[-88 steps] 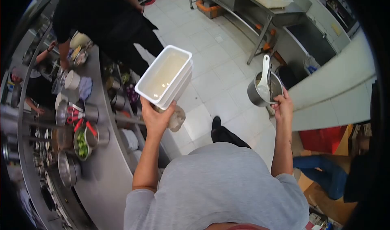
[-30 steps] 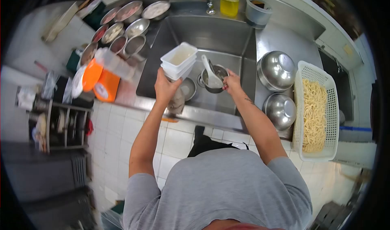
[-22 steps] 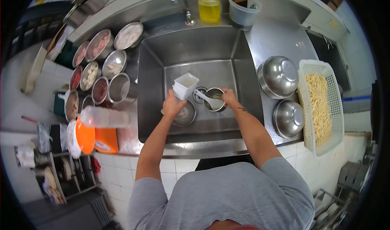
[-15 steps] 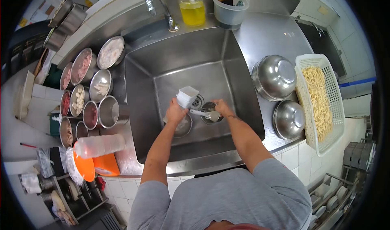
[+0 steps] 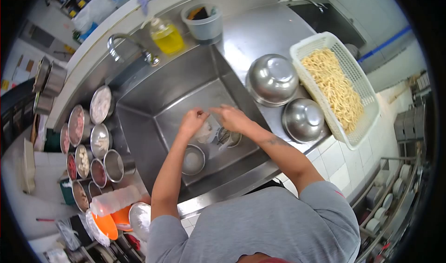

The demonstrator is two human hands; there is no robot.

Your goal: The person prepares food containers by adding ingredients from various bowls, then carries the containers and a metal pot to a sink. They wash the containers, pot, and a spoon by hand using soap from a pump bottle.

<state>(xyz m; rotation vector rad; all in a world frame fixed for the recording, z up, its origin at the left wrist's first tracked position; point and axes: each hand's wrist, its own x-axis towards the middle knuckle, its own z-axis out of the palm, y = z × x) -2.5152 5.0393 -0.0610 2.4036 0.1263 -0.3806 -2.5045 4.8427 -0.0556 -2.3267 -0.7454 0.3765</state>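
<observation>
Both my hands are over the sink point(image 5: 162, 106), close together. My left hand point(image 5: 191, 123) has its fingers pinched together, and what they hold, if anything, is too small to make out. My right hand point(image 5: 232, 120) faces it with the index finger stretched toward the left fingertips. Just below the hands is a whitish, blurred container point(image 5: 204, 133), partly covered. Beside it a pale-handled spoon or ladle point(image 5: 225, 146) rests at a metal bowl point(image 5: 236, 139) under my right hand. Another metal bowl point(image 5: 193, 160) sits nearer me in the sink.
Left of the sink stand several metal pots of ingredients point(image 5: 100, 141) and a clear plastic bottle point(image 5: 115, 200). A faucet point(image 5: 151, 58), yellow soap bottle point(image 5: 167, 37) and grey tub point(image 5: 204, 26) line the back. At right are upturned metal bowls point(image 5: 273, 79) and a white basket point(image 5: 369, 123) of noodles.
The view has turned and shifted. My left hand has left the stacked white containers' side, my right hand has come off the metal bowl, and both hands have drawn together above the sink.
</observation>
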